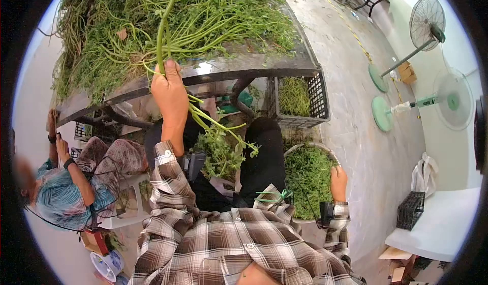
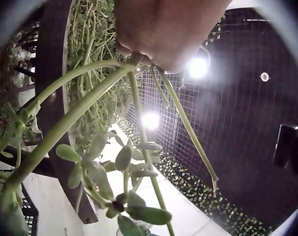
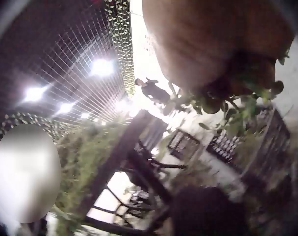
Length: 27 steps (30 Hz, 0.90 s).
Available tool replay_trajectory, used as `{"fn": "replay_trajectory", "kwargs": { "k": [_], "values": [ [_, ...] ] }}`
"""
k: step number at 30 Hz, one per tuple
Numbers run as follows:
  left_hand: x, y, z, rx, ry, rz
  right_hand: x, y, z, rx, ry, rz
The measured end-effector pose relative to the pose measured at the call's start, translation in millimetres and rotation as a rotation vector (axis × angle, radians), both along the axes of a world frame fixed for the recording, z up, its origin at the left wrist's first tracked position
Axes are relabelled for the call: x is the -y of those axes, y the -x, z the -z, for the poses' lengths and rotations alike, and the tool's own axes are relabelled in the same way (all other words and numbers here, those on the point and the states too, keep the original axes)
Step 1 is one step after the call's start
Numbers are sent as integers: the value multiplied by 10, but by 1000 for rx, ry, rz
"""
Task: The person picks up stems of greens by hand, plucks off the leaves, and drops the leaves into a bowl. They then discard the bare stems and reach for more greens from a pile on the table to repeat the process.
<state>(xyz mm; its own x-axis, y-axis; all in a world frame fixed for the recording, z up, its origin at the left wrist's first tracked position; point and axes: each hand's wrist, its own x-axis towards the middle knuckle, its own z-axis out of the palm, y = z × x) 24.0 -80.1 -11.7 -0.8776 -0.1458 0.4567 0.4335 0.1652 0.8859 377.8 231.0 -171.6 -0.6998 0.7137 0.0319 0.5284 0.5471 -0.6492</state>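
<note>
A: L hand [image 1: 171, 97]: was curled rnd stems [image 1: 161, 36], nr table edge [image 1: 239, 70]. R hand [image 1: 339, 183]: was at basket rim [image 1: 311, 144]; hold unclear.
B: Risk?
A: Loose L grip might've dropped stems.

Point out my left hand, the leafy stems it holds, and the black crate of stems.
Left hand [image 1: 170, 93]: head view, below the thumb.
Leafy stems [image 2: 70, 121]: left wrist view, thickest stem's middle.
Black crate [image 1: 318, 99]: head view, slotted side wall.
</note>
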Motion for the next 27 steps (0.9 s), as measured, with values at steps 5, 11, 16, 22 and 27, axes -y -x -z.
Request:
{"fn": "replay_trajectory", "kwargs": {
  "k": [5, 11, 16, 22, 27],
  "values": [
    [-77, -41, -4, 15, -24, 35, -366, -603, 555, 91, -10, 160],
    [-114, -115, -47, -31, 132, -11, -545, -747, 782, 477, -318, 36],
    [-246, -164, -30, -43, 61, 39, 116, 564, -360, -98, 117, -158],
    [-295, -267, -32, -73, 99, 100, 1139, 1725, -1203, -327, 967, -674],
    [-261, -359, -114, -79, 133, 102, 1565, 2114, -1237, -66, 1374, -860]
  ]
}}
